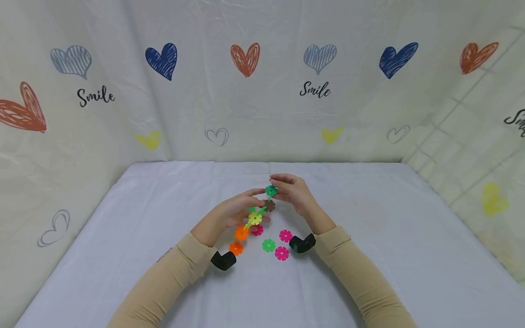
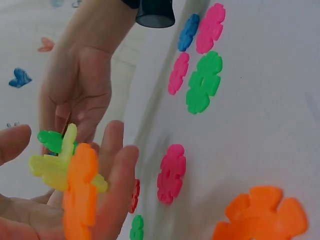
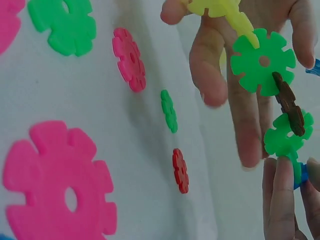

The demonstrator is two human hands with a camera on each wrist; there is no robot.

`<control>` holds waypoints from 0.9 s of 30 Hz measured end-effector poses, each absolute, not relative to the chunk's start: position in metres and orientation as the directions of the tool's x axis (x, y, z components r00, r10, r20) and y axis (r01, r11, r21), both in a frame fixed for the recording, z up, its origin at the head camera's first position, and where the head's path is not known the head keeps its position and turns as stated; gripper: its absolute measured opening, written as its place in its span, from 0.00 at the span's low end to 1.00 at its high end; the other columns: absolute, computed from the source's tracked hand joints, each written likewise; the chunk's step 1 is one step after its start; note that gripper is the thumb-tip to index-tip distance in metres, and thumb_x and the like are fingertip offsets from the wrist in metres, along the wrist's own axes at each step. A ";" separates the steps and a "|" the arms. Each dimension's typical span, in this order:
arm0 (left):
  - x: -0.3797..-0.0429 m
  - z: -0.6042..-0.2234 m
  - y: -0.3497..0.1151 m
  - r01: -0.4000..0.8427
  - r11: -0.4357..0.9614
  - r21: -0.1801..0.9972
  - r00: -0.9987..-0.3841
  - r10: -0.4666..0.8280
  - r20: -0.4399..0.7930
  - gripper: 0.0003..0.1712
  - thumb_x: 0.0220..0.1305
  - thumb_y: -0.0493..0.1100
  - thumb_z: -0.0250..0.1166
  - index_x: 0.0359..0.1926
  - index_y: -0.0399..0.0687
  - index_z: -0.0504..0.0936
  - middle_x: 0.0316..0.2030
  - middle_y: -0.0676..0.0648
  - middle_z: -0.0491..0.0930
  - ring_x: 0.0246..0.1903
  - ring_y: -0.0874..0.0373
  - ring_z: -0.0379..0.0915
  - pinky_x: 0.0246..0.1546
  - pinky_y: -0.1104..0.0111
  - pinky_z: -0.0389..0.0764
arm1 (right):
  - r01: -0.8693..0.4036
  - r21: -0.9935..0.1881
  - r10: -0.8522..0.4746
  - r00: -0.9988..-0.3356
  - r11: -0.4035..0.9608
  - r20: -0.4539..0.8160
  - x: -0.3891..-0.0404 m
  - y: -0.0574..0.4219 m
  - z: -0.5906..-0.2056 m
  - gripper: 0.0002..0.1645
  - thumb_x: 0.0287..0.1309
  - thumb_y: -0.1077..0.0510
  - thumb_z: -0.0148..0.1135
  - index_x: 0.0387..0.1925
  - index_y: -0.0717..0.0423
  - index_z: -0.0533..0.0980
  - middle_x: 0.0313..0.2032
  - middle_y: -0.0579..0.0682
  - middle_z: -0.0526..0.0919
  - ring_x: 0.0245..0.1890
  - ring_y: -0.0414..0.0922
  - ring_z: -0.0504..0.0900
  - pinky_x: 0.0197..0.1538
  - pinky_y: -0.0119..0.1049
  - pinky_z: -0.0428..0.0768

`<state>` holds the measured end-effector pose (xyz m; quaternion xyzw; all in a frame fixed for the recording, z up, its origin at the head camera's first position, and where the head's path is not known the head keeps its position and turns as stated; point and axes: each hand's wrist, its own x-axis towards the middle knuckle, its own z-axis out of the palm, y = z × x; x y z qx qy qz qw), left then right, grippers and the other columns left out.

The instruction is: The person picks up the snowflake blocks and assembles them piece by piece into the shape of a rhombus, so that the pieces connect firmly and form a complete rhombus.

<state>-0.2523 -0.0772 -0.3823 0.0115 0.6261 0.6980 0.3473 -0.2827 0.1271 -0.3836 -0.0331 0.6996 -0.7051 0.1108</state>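
A chain of interlocking flower-shaped plastic discs runs between both hands above the table. It includes an orange disc (image 1: 241,233), yellow discs (image 1: 255,218), a green disc (image 3: 263,62), a brown disc (image 1: 269,206) and a teal-green disc (image 1: 270,190) near its upper end. My left hand (image 1: 235,210) lies under the chain, its fingers fairly straight and the yellow discs in front of its palm. At the chain's upper end my right hand (image 1: 296,191) pinches the teal-green disc and a blue disc (image 3: 303,175), which its fingers partly hide. Whether those two are joined is unclear.
Loose discs lie on the white-covered table (image 1: 369,273): pink (image 1: 281,253), green (image 1: 268,245), orange (image 1: 235,248), red (image 3: 180,171) and blue (image 2: 188,32). Black wrist cameras (image 1: 302,243) sit below both wrists. Behind the table hangs a heart-printed curtain (image 1: 270,109).
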 end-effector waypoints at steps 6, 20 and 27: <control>-0.253 -0.387 -0.085 -0.435 0.044 0.899 -0.749 0.537 -0.389 0.35 0.77 0.45 0.52 0.80 0.46 0.56 0.73 0.34 0.62 0.57 0.41 0.79 0.50 0.61 0.81 | 0.107 -0.994 -0.162 -0.981 -0.001 -0.105 -0.287 0.134 -0.383 0.27 0.73 0.57 0.61 0.67 0.65 0.72 0.66 0.65 0.73 0.39 0.41 0.85 0.48 0.34 0.84; -0.255 -0.387 -0.105 -0.538 -0.340 0.771 -0.832 0.363 -0.420 0.32 0.74 0.36 0.48 0.78 0.38 0.59 0.76 0.38 0.53 0.47 0.51 0.76 0.38 0.76 0.82 | 0.114 -0.985 -0.093 -0.990 -0.128 -0.102 -0.290 0.149 -0.380 0.28 0.74 0.60 0.59 0.69 0.68 0.68 0.58 0.56 0.76 0.38 0.39 0.85 0.48 0.32 0.84; -0.255 -0.392 -0.104 -0.548 -0.316 0.774 -0.827 0.345 -0.445 0.28 0.78 0.36 0.49 0.76 0.41 0.64 0.73 0.39 0.61 0.54 0.48 0.79 0.47 0.70 0.83 | 0.121 -0.983 -0.076 -0.991 -0.135 -0.112 -0.290 0.148 -0.382 0.27 0.75 0.59 0.58 0.69 0.66 0.68 0.58 0.55 0.75 0.40 0.39 0.84 0.49 0.32 0.83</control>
